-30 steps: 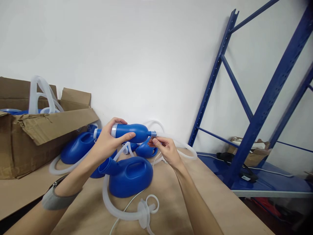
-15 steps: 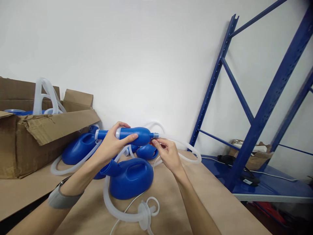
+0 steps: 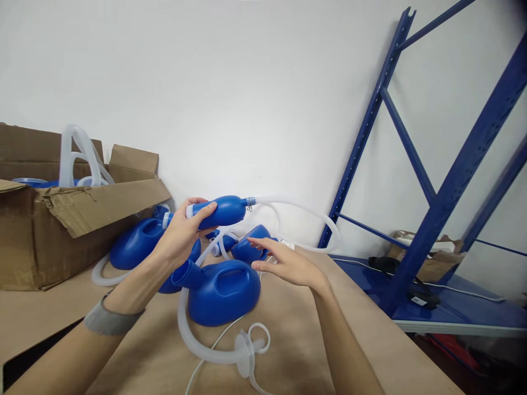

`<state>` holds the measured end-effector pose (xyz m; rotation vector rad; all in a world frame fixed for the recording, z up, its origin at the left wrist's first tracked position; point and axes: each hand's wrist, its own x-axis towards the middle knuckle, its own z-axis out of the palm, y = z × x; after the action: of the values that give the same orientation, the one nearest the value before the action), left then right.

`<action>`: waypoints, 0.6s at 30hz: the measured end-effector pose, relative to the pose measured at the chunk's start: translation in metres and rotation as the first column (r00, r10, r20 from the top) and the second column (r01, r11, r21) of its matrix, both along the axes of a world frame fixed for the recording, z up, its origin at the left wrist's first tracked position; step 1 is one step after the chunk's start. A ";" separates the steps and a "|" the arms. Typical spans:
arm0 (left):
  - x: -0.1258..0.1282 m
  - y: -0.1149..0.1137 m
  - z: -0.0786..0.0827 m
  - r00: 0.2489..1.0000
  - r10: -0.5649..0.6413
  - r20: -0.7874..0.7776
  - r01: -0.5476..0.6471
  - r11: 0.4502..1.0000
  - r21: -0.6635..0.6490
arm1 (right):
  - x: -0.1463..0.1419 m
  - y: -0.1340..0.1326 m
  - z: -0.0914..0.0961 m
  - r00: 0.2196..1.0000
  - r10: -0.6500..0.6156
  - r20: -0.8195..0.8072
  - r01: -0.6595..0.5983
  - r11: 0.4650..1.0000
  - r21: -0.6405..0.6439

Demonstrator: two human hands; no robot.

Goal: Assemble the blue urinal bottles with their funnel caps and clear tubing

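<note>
Left hand [image 3: 181, 236] gripping blue bulb [image 3: 220, 211], right hand [image 3: 288, 266] spread empty below its tube [image 3: 304, 211]

Left hand [image 3: 181, 236] and right hand [image 3: 288, 266] both bare, arms bare too. Slim fingers [image 3: 263, 244], short plain nails. Worn: wide grey band [image 3: 111, 321] round left wrist, looks like soft cloth, snug fit.

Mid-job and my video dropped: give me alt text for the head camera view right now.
The left hand grips a blue bulb-shaped bottle above a brown table, a translucent hose arcing from its nozzle. The right hand hovers open, holding nothing, beside a blue handled jug. A cardboard box sits left, a blue steel rack right.
</note>
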<state>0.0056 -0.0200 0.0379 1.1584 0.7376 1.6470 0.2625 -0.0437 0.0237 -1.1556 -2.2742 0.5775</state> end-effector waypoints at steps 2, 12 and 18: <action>0.002 0.000 -0.002 0.999 -0.029 -0.033 0.029 1.000 -0.002 | -0.002 0.003 -0.005 0.997 0.013 -0.078 -0.016 0.999 -0.045; 0.013 -0.014 -0.022 0.543 -0.126 -0.830 0.398 0.909 0.122 | 0.005 0.032 -0.006 0.602 -0.264 -0.754 0.121 0.963 -0.241; 0.019 -0.025 -0.041 0.173 0.029 -0.985 0.516 0.849 0.116 | 0.080 0.036 0.004 0.531 -0.459 -0.713 0.409 0.875 -0.259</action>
<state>0.0250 -0.0450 -0.0033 2.6195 0.8291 0.5308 0.3422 -0.0079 0.0273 -1.1522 -1.1827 0.7477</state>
